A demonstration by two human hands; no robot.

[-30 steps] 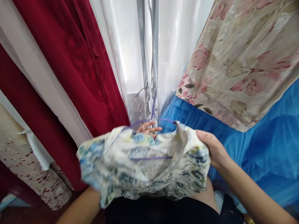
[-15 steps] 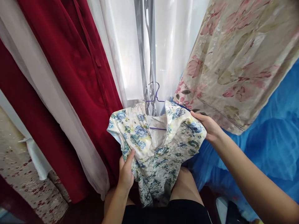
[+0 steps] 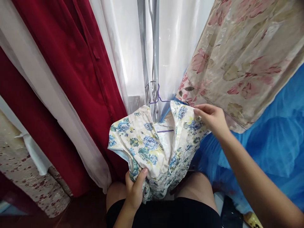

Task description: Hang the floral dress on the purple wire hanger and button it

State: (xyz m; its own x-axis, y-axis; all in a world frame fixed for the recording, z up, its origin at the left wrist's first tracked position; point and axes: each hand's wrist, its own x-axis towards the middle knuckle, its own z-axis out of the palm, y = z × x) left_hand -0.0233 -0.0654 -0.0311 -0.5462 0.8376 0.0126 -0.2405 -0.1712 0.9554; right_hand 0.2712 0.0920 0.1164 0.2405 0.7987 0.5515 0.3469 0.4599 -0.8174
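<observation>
A white dress (image 3: 142,136) with blue and yellow flowers hangs on a purple hanger (image 3: 163,100), tilted toward me. The hanger's hook reaches up beside grey straps (image 3: 155,47); what it hangs from is hard to make out. My left hand (image 3: 136,190) grips bunched fabric at the dress's left side, below the armhole, thumb on top. My right hand (image 3: 211,118) pinches the fabric at the right shoulder between thumb and fingers. Through the open neckline the hanger's lower bar shows.
Dark red cloth (image 3: 78,82) and pale sheer cloth (image 3: 59,101) hang on the left. A white curtain (image 3: 182,38) is behind. At right hang a beige garment with pink flowers (image 3: 247,69) and blue tulle (image 3: 273,142). My legs (image 3: 194,193) are below.
My left hand has moved down and right with the fabric. My right hand has turned over the shoulder and risen slightly. The dress front is smoother and pulled closer.
</observation>
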